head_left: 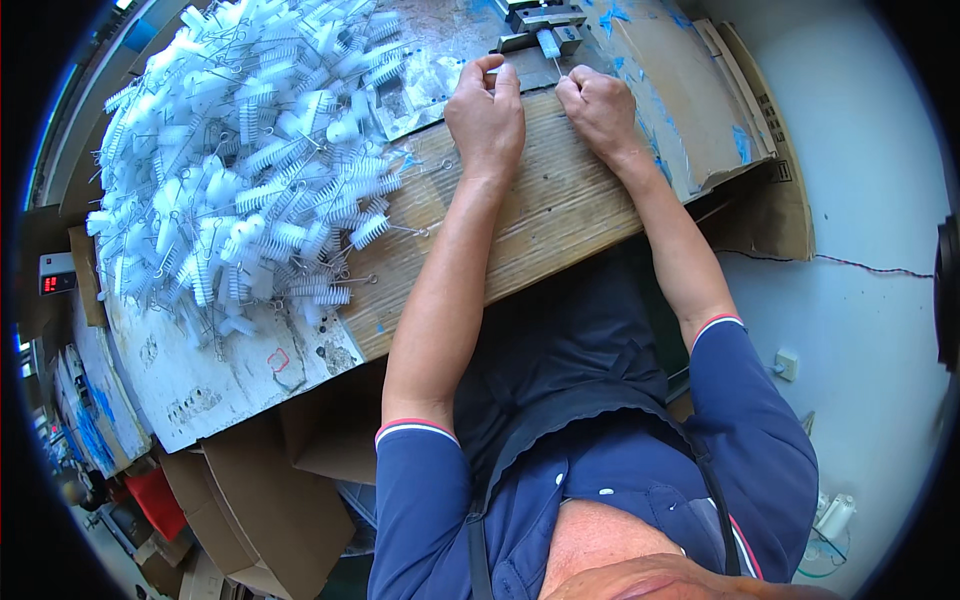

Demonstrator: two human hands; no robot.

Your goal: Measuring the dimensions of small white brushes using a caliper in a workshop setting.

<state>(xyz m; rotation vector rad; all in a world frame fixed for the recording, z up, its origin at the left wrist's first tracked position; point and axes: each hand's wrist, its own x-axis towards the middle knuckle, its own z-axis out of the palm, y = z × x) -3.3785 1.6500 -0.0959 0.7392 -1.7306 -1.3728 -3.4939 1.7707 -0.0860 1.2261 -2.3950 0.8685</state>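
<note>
A small brush [548, 43] with pale bristles sits in the jaws of a dark metal fixture [548, 18] at the far side of the table. Its thin wire stem runs toward me, and my right hand [603, 112] is closed in a pinch on the stem's near end. To the left of it, my left hand [487, 118] hovers over the near edge of a metal plate [425, 85], fingers loosely curled and thumb apart, with nothing visible in it. A big heap of white bristle brushes [250, 170] with looped wire stems covers the table's left side.
A cardboard sheet [560, 190] covers the table edge beneath my forearms. Worn cardboard with blue scraps [680, 90] lies to the right of the fixture. Cardboard boxes [270, 500] stand below the table at left. A cable [870, 266] crosses the right wall.
</note>
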